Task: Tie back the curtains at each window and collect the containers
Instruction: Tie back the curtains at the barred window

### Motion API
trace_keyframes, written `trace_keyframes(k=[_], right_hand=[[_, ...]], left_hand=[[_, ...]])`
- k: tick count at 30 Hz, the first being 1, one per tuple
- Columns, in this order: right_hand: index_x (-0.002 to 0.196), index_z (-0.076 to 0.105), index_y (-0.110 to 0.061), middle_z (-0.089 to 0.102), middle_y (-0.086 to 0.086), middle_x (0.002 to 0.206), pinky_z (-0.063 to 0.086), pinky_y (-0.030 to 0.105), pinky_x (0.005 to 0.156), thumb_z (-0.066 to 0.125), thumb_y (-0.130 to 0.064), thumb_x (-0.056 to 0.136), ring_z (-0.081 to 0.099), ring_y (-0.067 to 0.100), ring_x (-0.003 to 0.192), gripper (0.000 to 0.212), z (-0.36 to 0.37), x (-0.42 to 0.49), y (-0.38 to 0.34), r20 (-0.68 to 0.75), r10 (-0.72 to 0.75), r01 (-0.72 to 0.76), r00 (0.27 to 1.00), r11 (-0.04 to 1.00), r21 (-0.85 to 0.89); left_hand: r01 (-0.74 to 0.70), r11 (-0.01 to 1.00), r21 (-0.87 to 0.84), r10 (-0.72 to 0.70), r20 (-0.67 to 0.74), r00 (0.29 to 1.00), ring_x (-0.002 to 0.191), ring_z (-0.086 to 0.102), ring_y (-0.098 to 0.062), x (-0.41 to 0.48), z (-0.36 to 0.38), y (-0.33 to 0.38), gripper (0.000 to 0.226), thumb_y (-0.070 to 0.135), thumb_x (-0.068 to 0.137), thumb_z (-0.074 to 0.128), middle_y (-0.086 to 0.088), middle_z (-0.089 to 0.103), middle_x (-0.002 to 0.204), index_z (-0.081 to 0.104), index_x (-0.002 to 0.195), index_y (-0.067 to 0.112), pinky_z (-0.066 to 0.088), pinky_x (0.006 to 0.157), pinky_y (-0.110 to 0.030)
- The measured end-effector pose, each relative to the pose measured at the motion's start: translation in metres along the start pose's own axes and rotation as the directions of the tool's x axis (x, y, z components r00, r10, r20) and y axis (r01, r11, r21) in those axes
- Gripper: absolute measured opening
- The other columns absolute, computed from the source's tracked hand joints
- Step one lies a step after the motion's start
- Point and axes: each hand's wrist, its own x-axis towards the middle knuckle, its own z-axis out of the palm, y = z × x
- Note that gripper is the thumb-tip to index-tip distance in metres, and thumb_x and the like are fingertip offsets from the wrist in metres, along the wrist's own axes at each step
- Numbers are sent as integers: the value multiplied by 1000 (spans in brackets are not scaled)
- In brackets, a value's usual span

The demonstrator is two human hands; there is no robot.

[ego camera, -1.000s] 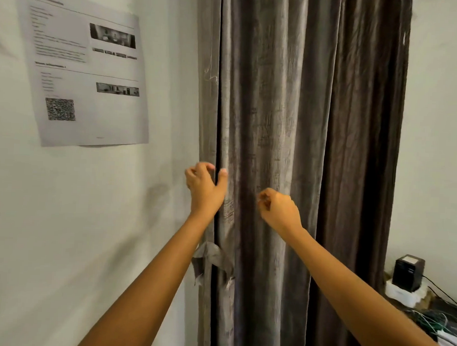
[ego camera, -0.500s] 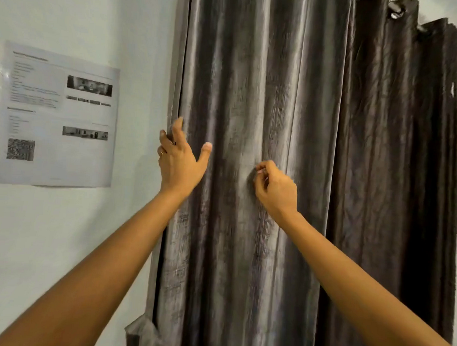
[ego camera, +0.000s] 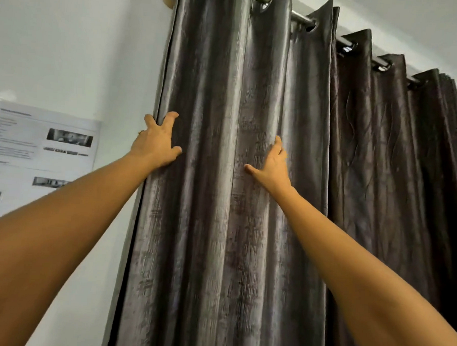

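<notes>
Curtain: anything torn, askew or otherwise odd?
Nothing stands out. The curtain hangs on its rod with no tear showing; its darker right panel is merely creased. The left hand and right hand touch the fabric.

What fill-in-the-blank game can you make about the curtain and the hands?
1. The curtain hangs from a metal ____.
2. The left hand touches the curtain's ____ edge.
3. The right hand lies flat on the ____.
4. The paper is stuck on the ____.

Missing words: rod, left, curtain, wall.
</notes>
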Motion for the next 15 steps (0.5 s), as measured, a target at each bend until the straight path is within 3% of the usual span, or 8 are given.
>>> trace_keyframes(k=[2, 3, 5, 7, 11, 13, 15], right_hand=[[150, -14, -13, 11, 20, 155, 34, 45, 108, 68, -17, 87, 32, 38, 136, 103, -4, 10, -8, 11, 82, -82, 997, 992, 94], [150, -10, -12, 24, 19, 151, 42, 43, 102, 64, -10, 89, 41, 36, 129, 97, -7, 16, -11, 13, 135, -136, 991, 983, 122], [142, 25, -4, 51, 16, 115, 50, 33, 69, 59, -1, 87, 54, 31, 99, 64, -9, 30, -15, 4, 167, -167, 986, 982, 89], [109, 49, 4, 51, 13, 87, 39, 27, 50, 56, 5, 81, 54, 29, 81, 29, -10, 36, -27, -16, 107, -107, 994, 994, 37], [128, 53, 2, 65, 18, 108, 48, 28, 73, 59, 6, 79, 62, 30, 100, 50, -9, 37, -71, 25, -60, 58, 998, 995, 86], [113, 62, -1, 67, 17, 99, 52, 33, 78, 61, 1, 80, 62, 30, 95, 33, -11, 37, -100, 27, -152, 146, 988, 979, 142], [82, 63, -10, 59, 8, 71, 47, 30, 67, 61, -2, 79, 58, 26, 77, 9, -13, 39, -124, 28, -207, 202, 978, 971, 126]], left_hand=[[-9, 1000, 17, 9, -3, 1000, 73, 49, -35, 5, -6, -3, 75, 14, 87, 63, -28, 31, 128, 17, 145, 23, 46, 72, -44], [-7, 1000, 22, 7, -5, 1000, 72, 47, -33, 7, -9, -5, 75, 8, 87, 62, -27, 33, 126, 17, 145, 23, 44, 70, -42], [-4, 999, 35, 4, -1, 1000, 74, 48, -34, 9, -12, -9, 76, 0, 85, 59, -27, 35, 123, 17, 145, 21, 43, 69, -43], [-16, 999, 48, 16, 2, 1000, 78, 49, -38, 10, -12, -14, 76, -5, 84, 55, -26, 37, 120, 18, 145, 20, 44, 72, -45], [-39, 997, 67, 41, -30, 999, 90, 53, -43, 15, -15, -30, 71, -7, 85, 49, -26, 43, 115, 20, 145, 18, 44, 74, -46], [-54, 995, 81, 59, -54, 997, 92, 53, -44, 19, -20, -42, 70, -9, 84, 49, -27, 47, 111, 21, 144, 15, 43, 72, -45], [-55, 994, 92, 61, -64, 996, 86, 54, -43, 22, -28, -53, 69, -10, 82, 50, -26, 50, 102, 23, 142, 13, 44, 67, -45]])
